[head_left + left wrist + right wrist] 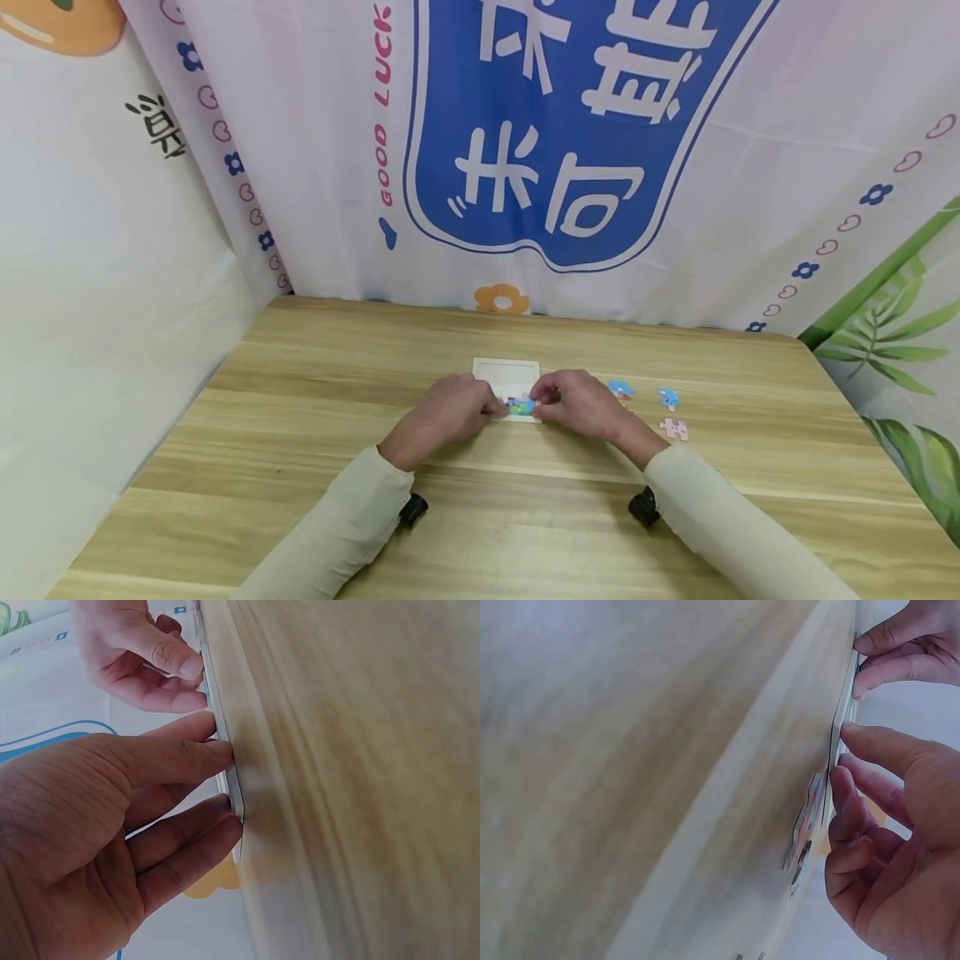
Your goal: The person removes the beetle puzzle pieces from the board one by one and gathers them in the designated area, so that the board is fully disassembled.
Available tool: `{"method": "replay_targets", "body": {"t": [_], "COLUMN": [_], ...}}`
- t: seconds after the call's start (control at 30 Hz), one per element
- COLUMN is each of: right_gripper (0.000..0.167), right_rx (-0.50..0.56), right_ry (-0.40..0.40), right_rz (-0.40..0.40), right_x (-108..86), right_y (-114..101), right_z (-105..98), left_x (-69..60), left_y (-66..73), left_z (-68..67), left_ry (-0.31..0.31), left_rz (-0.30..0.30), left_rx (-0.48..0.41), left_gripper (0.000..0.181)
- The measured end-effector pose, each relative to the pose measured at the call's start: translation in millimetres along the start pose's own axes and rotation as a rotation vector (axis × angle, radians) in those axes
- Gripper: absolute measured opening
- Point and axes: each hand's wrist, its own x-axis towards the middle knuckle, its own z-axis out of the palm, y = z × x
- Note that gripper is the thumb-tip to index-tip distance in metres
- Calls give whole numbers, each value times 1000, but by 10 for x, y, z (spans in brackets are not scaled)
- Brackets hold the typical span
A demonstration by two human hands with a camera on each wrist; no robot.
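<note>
A small white frame (507, 363) lies flat on the table, with colourful joined puzzle pieces (521, 407) along its near side. My left hand (452, 412) grips the frame's near left part, thumb on the near edge and fingertips against it in the left wrist view. From the right, my right hand (581, 402) holds the frame's near right corner between thumb and index finger, beside the pieces; its other fingers curl inward in the right wrist view. The fingers partly cover the pieces.
Right of the frame lie loose pieces: a blue one (621, 387) partly behind my right hand, another blue one (668, 398) and a pink one (674, 429). A printed cloth (337, 167) hangs behind the wooden table (300, 467).
</note>
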Motion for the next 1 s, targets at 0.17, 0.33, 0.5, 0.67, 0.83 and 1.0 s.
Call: {"method": "replay_targets", "body": {"t": [0.17,0.33,0.5,0.67,0.83,1.0], "right_gripper": [9,9,9,9,10,12], "right_rx": [-5,-19,-37,-45,-52,-62], "right_ry": [-4,-4,-14,-21,-10,23], "right_rz": [-1,-14,-22,-21,-25,-21], "right_x": [5,3,1,18,23,1], "right_y": [-13,-24,-34,-38,-39,-55], "right_z": [-3,-7,-20,-41,-32,6], "left_x": [8,16,28,34,34,32], "left_y": [7,9,6,18,26,27], "left_z": [-9,-7,7,-23,-35,-26], "left_ry": [-16,-21,-16,-16,-18,-21], "left_rz": [-20,-26,-34,-30,-27,-26], "left_rx": [-12,-13,-6,-15,-9,-4], "left_gripper": [31,29,28,27,27,26]}}
